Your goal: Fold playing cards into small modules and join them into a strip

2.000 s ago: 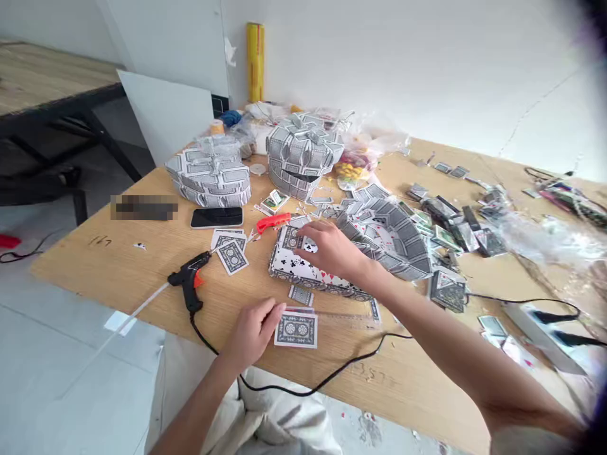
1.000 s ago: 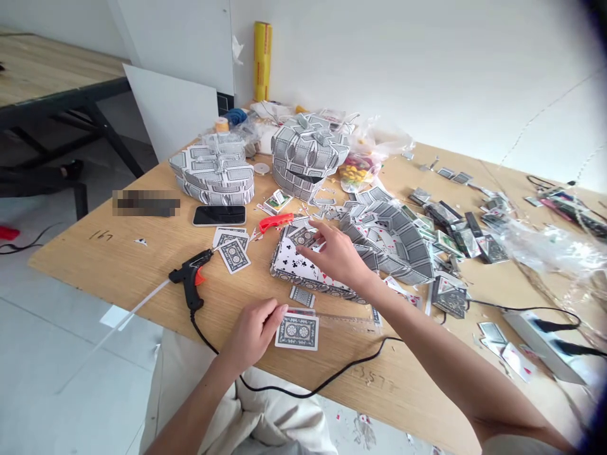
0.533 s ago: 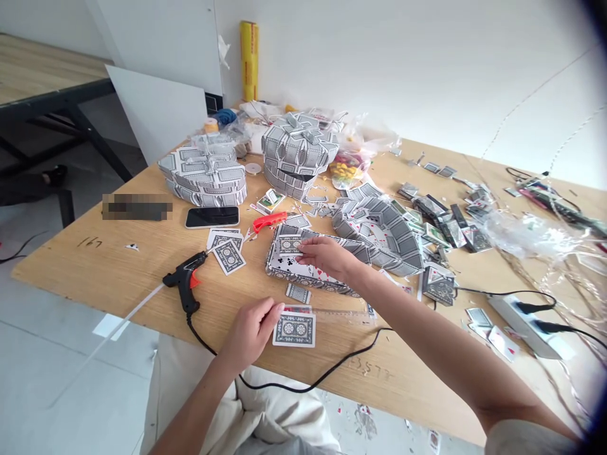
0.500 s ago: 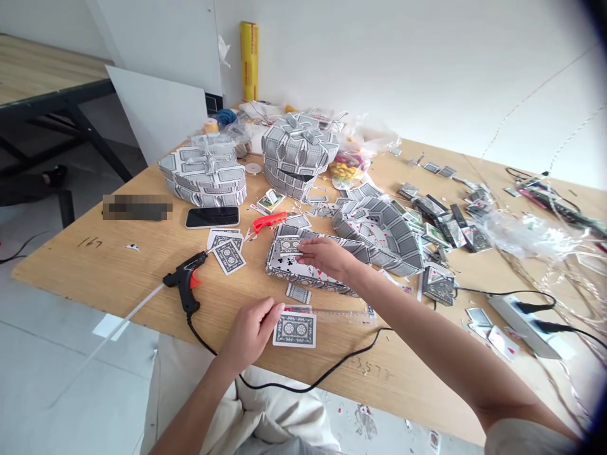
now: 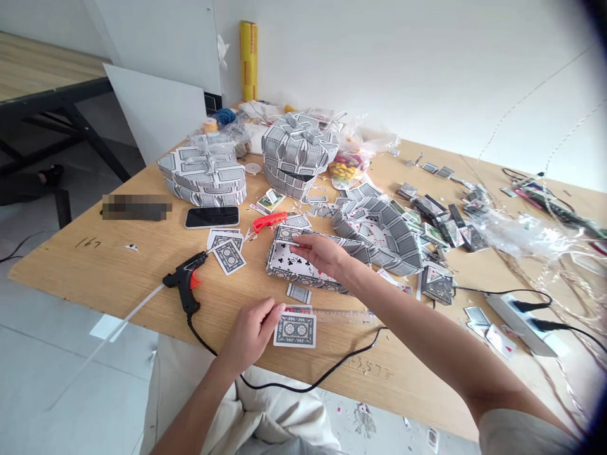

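Two bare hands work over a low card-clad box [image 5: 296, 268] sitting mid-worktop [image 5: 109, 265]. The right hand [image 5: 322, 254] lies open, its fingers spread and reaching across a grey-backed playing card [image 5: 288, 235] on the box's top, pressing or steadying rather than gripping. The left hand [image 5: 251, 332] hangs loosely curled just beside a second card [image 5: 294, 330], which lies on a clear ruler [image 5: 344, 316]; whether it pinches anything small cannot be told from this view.

A black hot glue gun [image 5: 184, 278] lies on its side close to the left wrist, its glue stick [image 5: 128, 309] running out past the worktop edge. Its cord [image 5: 303, 387] loops down near the person's lap, where a shift of the knee or forearm could snag it and drag the gun across the loose cards. Any glue under the top card is hidden, but a card released too soon could slide out of line. A red box cutter [image 5: 268, 222] just beyond the box is a further hazard to a reaching hand, and a curved fan of cards [image 5: 384, 237] crowds the right side.
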Demonstrator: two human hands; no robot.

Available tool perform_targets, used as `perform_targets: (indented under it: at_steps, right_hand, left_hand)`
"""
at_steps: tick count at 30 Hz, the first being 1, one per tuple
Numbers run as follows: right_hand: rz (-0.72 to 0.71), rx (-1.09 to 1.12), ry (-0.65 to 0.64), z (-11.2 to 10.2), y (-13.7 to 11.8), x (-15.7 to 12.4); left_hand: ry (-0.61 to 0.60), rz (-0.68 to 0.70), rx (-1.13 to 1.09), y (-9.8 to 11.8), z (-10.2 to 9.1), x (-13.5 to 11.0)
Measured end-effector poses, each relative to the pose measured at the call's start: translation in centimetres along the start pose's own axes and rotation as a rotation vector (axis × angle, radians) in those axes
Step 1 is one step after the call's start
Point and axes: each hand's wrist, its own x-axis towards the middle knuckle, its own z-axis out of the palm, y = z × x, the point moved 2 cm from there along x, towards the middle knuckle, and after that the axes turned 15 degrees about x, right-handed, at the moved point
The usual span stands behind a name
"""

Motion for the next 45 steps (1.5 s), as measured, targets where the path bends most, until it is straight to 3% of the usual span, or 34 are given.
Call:
perform_targets:
  at_steps: [45]
  right_hand:
    - [0.049,-0.097,0.015,-0.16,-0.11,-0.09]
  left_hand:
    - [-0.004,0.001,0.004,0.10,0.00,0.15]
